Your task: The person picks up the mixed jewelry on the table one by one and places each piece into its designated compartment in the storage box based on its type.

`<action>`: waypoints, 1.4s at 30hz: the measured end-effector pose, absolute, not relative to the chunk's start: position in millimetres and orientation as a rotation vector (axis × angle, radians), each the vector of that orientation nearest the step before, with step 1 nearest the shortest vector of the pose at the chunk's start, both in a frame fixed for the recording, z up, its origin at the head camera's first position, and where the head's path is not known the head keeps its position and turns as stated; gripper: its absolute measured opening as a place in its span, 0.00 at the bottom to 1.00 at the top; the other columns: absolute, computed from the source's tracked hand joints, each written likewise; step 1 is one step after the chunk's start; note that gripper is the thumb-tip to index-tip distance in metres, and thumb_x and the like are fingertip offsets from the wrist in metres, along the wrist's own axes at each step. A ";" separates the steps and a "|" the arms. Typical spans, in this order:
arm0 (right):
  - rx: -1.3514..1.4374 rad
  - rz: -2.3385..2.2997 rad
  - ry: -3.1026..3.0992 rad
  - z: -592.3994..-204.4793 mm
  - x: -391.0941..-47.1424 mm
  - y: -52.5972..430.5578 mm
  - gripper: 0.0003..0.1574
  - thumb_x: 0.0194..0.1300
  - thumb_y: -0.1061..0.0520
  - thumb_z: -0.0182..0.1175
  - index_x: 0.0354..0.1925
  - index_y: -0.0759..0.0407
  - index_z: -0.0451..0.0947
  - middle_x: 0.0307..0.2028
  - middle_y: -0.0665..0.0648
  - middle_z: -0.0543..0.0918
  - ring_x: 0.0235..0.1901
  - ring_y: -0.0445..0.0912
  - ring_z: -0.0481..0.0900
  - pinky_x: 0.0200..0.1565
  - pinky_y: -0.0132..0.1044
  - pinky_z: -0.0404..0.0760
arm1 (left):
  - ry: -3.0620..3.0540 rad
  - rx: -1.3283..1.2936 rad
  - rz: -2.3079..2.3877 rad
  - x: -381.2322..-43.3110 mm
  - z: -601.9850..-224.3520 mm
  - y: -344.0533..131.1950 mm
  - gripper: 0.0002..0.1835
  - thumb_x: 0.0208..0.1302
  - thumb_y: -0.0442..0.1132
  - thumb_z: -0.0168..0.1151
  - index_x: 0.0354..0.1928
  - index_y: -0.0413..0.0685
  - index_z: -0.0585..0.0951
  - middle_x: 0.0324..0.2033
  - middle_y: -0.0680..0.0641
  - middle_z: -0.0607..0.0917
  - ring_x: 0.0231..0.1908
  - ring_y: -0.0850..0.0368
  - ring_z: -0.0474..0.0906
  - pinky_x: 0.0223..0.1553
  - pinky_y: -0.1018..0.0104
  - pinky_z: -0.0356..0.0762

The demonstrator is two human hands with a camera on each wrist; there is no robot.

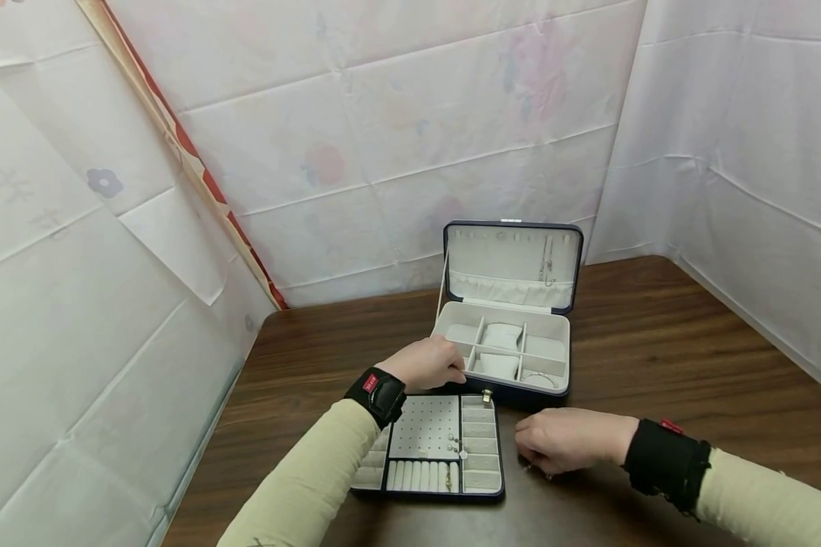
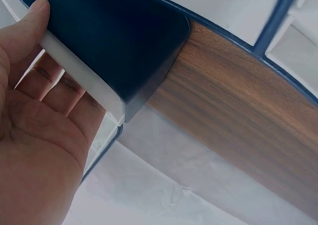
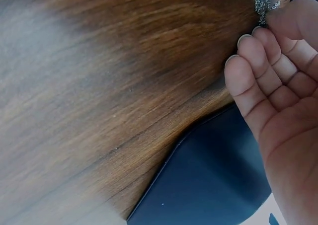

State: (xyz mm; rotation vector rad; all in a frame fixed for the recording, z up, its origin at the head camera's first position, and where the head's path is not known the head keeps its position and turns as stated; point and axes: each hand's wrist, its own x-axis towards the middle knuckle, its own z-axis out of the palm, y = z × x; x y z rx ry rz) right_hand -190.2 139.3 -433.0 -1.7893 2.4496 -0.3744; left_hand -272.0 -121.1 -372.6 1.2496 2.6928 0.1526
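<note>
A dark blue jewelry box stands with its lid up, showing white compartments. My left hand holds its front left wall; in the left wrist view the thumb lies on the blue outside and the fingers reach inside. To the right of the jewelry tray, my right hand is low over the table. A bunched silver chain shows at its thumb and index fingertips, which pinch it. The chain is mostly hidden by the hand in the head view.
Earrings hang on the tray's pegboard and a gold-colored ring sits in its ring rolls. Necklaces hang inside the lid. White cushions and a bracelet lie in the box. White sheets surround the wooden table.
</note>
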 end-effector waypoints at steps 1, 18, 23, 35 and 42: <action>-1.792 -0.388 2.450 -433.2 -190.4 139.8 0.17 0.54 0.66 0.71 0.26 0.47 0.74 0.27 0.38 0.70 0.25 0.27 0.65 0.27 0.17 0.66 | 2.693 1.251 0.151 -271.8 -372.4 -121.0 0.17 0.70 0.43 0.67 0.22 0.46 0.83 0.17 0.62 0.66 0.20 0.67 0.61 0.25 0.73 0.59; -1.559 -0.947 2.365 -390.3 -200.6 149.9 0.16 0.62 0.67 0.63 0.32 0.44 0.76 0.28 0.37 0.74 0.29 0.30 0.73 0.29 0.25 0.76 | 2.699 1.252 0.148 -273.8 -375.9 -121.1 0.16 0.70 0.43 0.67 0.22 0.48 0.82 0.17 0.61 0.67 0.20 0.68 0.61 0.25 0.74 0.61; -1.495 -1.105 2.308 -372.0 -202.7 152.8 0.14 0.66 0.66 0.63 0.35 0.45 0.79 0.29 0.40 0.80 0.28 0.32 0.76 0.29 0.30 0.79 | 2.685 1.231 0.154 -272.9 -375.1 -119.6 0.19 0.71 0.43 0.66 0.19 0.54 0.75 0.17 0.61 0.66 0.19 0.68 0.61 0.24 0.74 0.60; -1.378 -1.303 2.240 -340.1 -205.3 151.9 0.07 0.74 0.62 0.60 0.39 0.50 0.79 0.32 0.48 0.87 0.34 0.42 0.86 0.39 0.38 0.84 | 2.578 1.256 0.581 -254.7 -354.7 -105.8 0.14 0.76 0.46 0.60 0.55 0.50 0.87 0.46 0.59 0.87 0.45 0.70 0.80 0.48 0.73 0.78; -1.256 -1.380 2.261 -328.2 -204.3 150.6 0.03 0.75 0.60 0.60 0.40 0.53 0.79 0.33 0.51 0.87 0.34 0.46 0.86 0.37 0.37 0.84 | 2.289 1.233 0.988 -232.9 -332.8 -102.5 0.13 0.75 0.41 0.57 0.52 0.49 0.87 0.47 0.51 0.89 0.45 0.70 0.80 0.49 0.71 0.80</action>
